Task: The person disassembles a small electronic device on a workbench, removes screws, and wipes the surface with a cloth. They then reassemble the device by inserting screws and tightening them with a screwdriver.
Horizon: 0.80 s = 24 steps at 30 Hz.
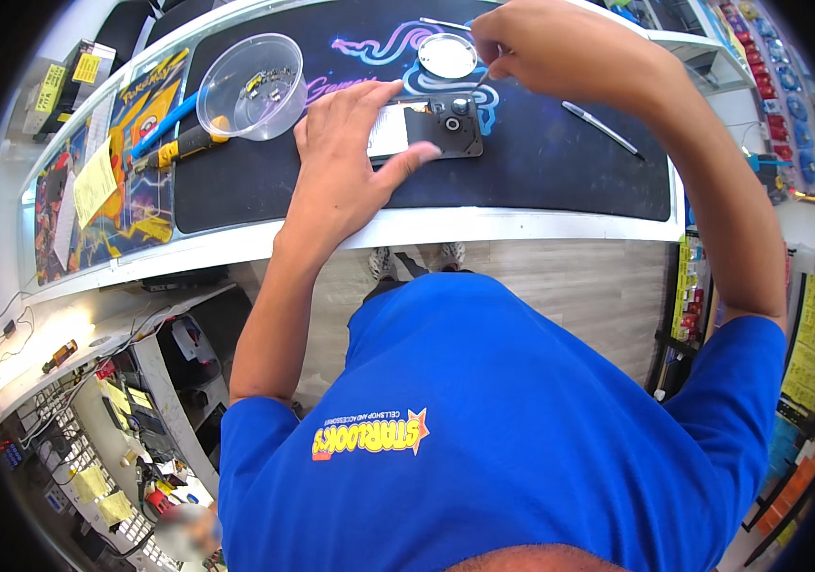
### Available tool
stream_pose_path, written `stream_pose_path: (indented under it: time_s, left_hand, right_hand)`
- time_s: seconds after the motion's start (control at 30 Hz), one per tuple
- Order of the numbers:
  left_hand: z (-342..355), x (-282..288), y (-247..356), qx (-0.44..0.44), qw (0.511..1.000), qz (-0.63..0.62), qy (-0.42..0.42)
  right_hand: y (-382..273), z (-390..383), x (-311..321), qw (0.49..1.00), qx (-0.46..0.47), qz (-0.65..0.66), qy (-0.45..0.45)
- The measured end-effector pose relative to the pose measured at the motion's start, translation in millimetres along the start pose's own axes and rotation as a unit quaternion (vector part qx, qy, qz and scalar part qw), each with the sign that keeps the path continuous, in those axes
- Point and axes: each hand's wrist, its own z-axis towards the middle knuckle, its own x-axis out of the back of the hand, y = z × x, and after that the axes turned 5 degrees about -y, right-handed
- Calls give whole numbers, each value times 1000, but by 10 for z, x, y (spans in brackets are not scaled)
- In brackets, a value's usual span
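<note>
An opened smartphone (464, 143) lies on the dark mat, its back off. A white battery-like block (388, 132) fills its left part, and dark boards with round camera modules show at the right. My left hand (345, 157) holds the phone's left end, fingers along the far edge and thumb at the near edge. Above the phone's far right corner, my right hand (526, 48) is closed in a pinch on a thin metal tool (481, 82) that slants down toward the cameras. The tool's exact kind is hidden by the fingers. A round, shiny shallow dish (447, 57) sits just beyond the phone.
Left of my left hand stands a clear plastic tub (253, 91) with small metal parts. Beside it lie a yellow-and-black handled tool (183, 145) and a blue stick (164, 126). A pen (603, 130) lies at the right. The white counter edge (426, 224) runs in front of me.
</note>
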Motion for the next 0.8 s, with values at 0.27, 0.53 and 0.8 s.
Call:
stream_pose_path:
  time_s: [0.27, 0.53, 0.8]
  left_hand:
    - [1055, -178, -27, -104, 989, 109, 4]
    - [1333, -273, 12, -202, 949, 229, -83]
    - [1259, -117, -7, -102, 994, 23, -44]
  right_hand:
    - [472, -691, -252, 946, -35, 182, 267]
    - [1039, -1269, -1200, 874, -100, 353, 319]
    - [1084, -1220, -1325, 844, -66, 426, 318]
